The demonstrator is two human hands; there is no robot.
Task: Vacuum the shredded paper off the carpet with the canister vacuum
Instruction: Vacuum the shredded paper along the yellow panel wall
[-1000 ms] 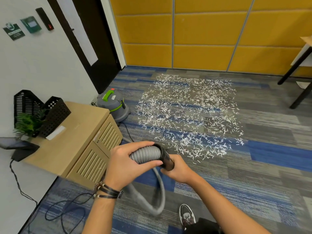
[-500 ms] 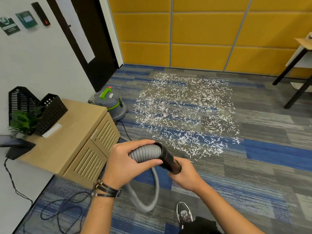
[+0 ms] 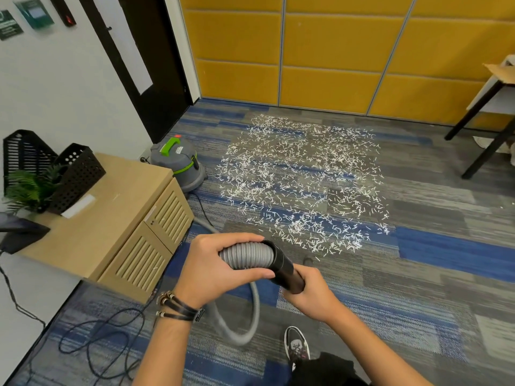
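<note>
At the near centre of the scene, both hands meet on the end of the vacuum's grey ribbed hose (image 3: 246, 256). The left hand (image 3: 209, 270) lies back-up over the hose, fingers curled across its far side and thumb clamped along the near side, just behind the black tube (image 3: 284, 270) that caps it. The right hand (image 3: 313, 298) reaches in from the lower right with its fingers closed round the tube's lower end. The tube slants down and to the right between the two hands. Dark bracelets (image 3: 178, 306) circle the left wrist.

The shredded paper (image 3: 301, 185) lies scattered over the carpet (image 3: 434, 277) just beyond the hands, spreading toward the far yellow wall. The canister vacuum (image 3: 178, 162) stands at the paper's left edge, near the dark door.

The right palm hides the tube's mouth. The hose loops down under the left forearm, then runs back toward the canister; where it joins cannot be made out, as the wooden cabinet (image 3: 106, 218) covers the canister's near side. A shoe (image 3: 296, 345) shows below the right wrist, and a table (image 3: 486, 151) at far right is cut off by the frame.
</note>
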